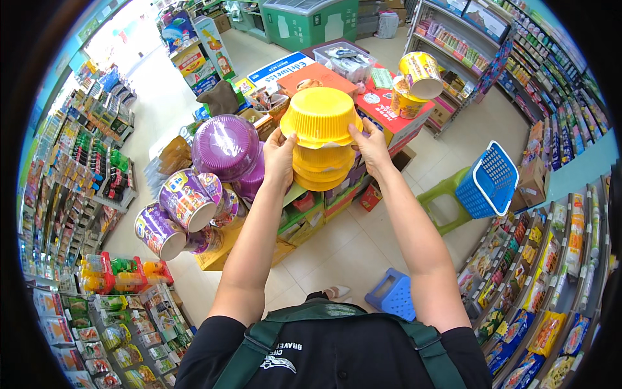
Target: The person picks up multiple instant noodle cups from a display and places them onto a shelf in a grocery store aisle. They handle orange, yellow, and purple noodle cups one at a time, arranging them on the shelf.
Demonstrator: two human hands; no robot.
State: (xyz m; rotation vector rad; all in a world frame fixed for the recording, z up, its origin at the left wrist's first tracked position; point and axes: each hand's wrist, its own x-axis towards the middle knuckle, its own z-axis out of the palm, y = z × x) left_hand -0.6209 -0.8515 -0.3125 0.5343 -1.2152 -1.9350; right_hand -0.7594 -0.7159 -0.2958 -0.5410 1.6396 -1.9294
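Observation:
My left hand [280, 156] and my right hand [370, 146] grip opposite sides of a yellow ribbed bowl [320, 116], turned base up, with clear wrap at its rim. Directly below it are more yellow bowls [323, 167], stacked; whether the held bowl touches them cannot be told. Left of my left hand, a clear-wrapped purple bowl [226, 146] rests tilted over another purple bowl [250, 180]. Nearer to me on that side are several purple instant noodle cups [187, 199], some lying on their sides. Beyond my right hand, yellow noodle cups [420, 75] are piled on a red carton [388, 104].
A clear plastic bin [345, 61] stands behind the bowls, near a green chest freezer [311, 24]. On the right, a blue basket [486, 185] sits on a green stool [444, 202]. A low blue stool [392, 294] is near my feet. Stocked shelves [534, 291] line both sides.

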